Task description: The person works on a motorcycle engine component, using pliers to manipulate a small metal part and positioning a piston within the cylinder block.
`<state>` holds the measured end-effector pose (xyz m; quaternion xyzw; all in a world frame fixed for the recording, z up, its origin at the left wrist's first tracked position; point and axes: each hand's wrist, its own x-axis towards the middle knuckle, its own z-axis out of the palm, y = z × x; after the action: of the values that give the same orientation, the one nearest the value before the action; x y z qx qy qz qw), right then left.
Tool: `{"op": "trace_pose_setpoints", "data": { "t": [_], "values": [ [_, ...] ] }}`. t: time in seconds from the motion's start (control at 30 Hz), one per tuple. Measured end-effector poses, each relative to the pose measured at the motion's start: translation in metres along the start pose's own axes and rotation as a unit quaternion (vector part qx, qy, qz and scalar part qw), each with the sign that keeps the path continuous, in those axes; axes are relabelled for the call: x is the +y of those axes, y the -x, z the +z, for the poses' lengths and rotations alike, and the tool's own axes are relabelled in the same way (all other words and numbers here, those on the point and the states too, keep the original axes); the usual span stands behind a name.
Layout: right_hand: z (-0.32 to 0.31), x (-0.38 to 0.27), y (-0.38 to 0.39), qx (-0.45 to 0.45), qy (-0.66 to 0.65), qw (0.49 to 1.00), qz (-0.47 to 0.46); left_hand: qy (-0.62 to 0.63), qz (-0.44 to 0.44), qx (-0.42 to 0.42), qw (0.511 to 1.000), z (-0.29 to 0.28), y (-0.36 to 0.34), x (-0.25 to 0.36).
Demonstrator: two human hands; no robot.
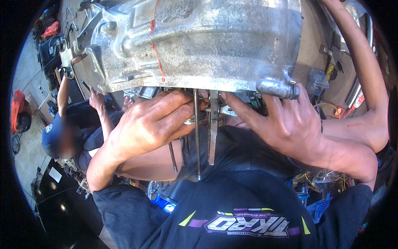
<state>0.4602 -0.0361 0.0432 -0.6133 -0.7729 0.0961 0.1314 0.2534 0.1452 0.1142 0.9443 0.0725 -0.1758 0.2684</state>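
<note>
A large grey metal engine casing (224,45) with a red seam line (155,47) fills the upper middle. Below its near edge hang thin metal rods (197,141) and a flat metal bar (213,137). My left hand (145,120) is closed beside the rods, fingers curled under the edge around something I cannot make out; a small ringed metal part (190,121) shows at its fingertips. My right hand (286,124) has its fingers spread against the casing's lower right edge, by a rounded metal boss (275,87). Its index finger points toward the flat bar's top.
To the left sits another person in a dark cap (49,135), with a hand (96,99) raised near a thin dark object. Red-orange items (18,112) lie on the floor at far left. Tools and a clear plastic container (317,79) lie right of the casing.
</note>
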Motion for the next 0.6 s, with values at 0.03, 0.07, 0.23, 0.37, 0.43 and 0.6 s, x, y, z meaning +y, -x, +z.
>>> {"op": "trace_pose_setpoints", "data": {
  "t": [0.03,0.07,0.23,0.37,0.43,0.6],
  "values": [
    [0.001,-0.002,0.001,0.005,-0.003,1.0,0.006,-0.002,0.001,0.002,1.0,0.001,0.0,0.0],
    [0.003,-0.003,0.001,0.007,0.002,1.0,0.008,-0.004,0.002,0.005,1.0,0.001,0.0,0.0],
    [0.004,-0.005,0.002,0.005,0.02,1.0,0.004,0.0,0.0,0.003,1.0,0.001,-0.001,-0.001],
    [0.006,0.001,0.003,0.015,0.006,1.0,-0.002,-0.001,-0.001,0.005,1.0,-0.001,-0.001,0.0],
    [0.003,0.002,0.006,-0.016,-0.03,0.999,0.026,0.001,-0.004,0.006,1.0,0.001,0.0,0.0],
    [0.0,0.005,0.006,-0.059,-0.113,0.99,0.062,0.01,-0.006,0.005,1.0,0.002,0.001,-0.003]
  ]
}}
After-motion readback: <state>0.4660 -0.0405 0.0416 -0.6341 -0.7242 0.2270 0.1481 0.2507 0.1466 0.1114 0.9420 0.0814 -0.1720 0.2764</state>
